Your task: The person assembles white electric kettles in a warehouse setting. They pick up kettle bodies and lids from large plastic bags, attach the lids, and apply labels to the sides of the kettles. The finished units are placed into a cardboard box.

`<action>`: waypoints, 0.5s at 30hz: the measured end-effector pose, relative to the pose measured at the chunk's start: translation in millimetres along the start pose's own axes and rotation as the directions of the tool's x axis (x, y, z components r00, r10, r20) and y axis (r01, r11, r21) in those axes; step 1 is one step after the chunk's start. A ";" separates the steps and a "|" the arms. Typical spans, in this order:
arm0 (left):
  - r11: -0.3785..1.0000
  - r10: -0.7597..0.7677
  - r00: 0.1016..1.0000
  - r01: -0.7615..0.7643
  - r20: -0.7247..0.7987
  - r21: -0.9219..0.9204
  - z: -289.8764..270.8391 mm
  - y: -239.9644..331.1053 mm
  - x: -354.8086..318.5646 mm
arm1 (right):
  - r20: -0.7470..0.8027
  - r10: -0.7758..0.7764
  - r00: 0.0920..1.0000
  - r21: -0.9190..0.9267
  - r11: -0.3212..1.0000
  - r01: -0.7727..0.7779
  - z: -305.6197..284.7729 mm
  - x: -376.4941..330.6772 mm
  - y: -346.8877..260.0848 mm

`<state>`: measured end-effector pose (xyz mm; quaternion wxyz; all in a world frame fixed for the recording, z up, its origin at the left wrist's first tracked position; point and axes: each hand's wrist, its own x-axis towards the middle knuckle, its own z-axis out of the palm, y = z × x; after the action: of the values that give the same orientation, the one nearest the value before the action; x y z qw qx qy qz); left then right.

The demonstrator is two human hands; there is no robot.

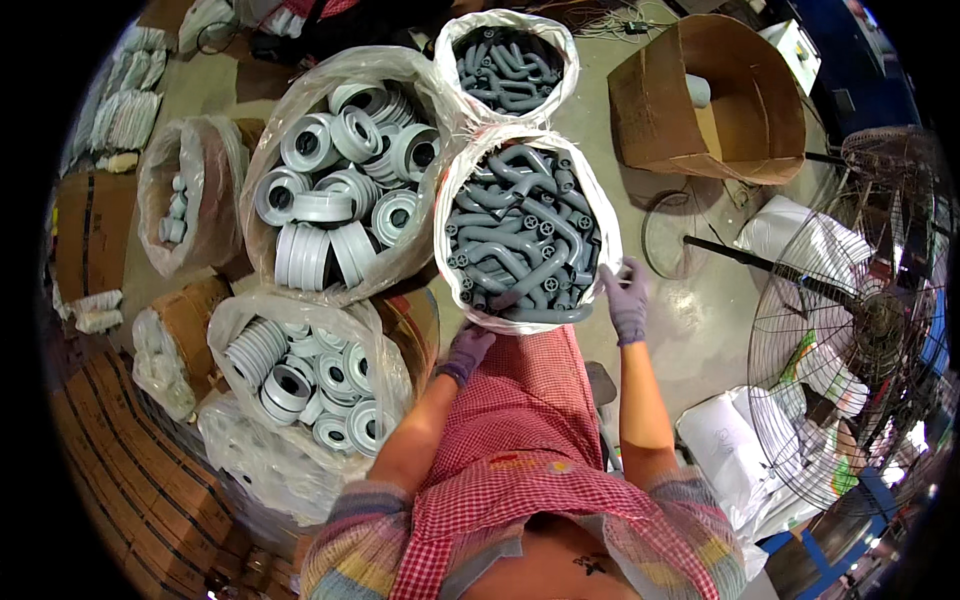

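Note:
Directly before me stands a white woven sack (447, 215), its rim rolled open around many bent grey plastic pipes (540, 225). My right hand (626, 302), in a purple-grey glove, has its thumb and fingers at the sack's right rim and appears to pinch it. Lower down on the left side, my gloved left hand (467, 353) is closed against the sack's near edge, its fingertips partly hidden. A second white sack (450, 45) with similar grey pipes touches the far side of the first.
Left of me stand two clear-plastic-lined containers, a large one (262, 225) and a nearer one (225, 330), with white-grey ring fittings. An open cardboard box (650, 120) is at far right. A wire-caged fan (800, 400) and white bags (720, 440) stand right; stacked cartons (130, 470) lie left.

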<state>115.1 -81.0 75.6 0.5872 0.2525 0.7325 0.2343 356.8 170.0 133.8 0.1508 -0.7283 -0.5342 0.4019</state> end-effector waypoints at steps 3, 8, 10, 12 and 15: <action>0.373 -0.200 0.945 0.319 0.260 -0.871 2.0 5.5 4.3 | 0.083 -0.027 0.996 -0.024 0.999 0.029 9.0 17.5 6.0; 0.316 -0.268 0.963 0.122 0.036 -0.941 5.7 45.1 2.8 | 0.172 -0.160 0.972 -0.097 0.979 0.178 34.8 55.7 43.6; 0.401 -0.304 0.947 0.032 -0.100 -0.916 8.0 37.6 11.2 | 0.432 0.185 0.883 0.512 0.756 -0.409 34.1 64.7 10.1; 0.414 -0.350 0.928 0.032 -0.127 -0.910 12.9 43.3 34.1 | 0.738 -0.011 0.675 0.670 0.137 -0.730 61.1 120.7 133.7; 0.394 -0.415 0.886 -0.033 -0.209 -0.919 -2.3 31.1 52.4 | 0.536 0.119 0.836 0.843 -0.027 -0.537 104.3 92.1 72.3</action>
<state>106.3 -23.6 57.1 0.4859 -0.2469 0.6182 0.5664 336.2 203.3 -18.0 0.4144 -0.4602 0.0600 0.7829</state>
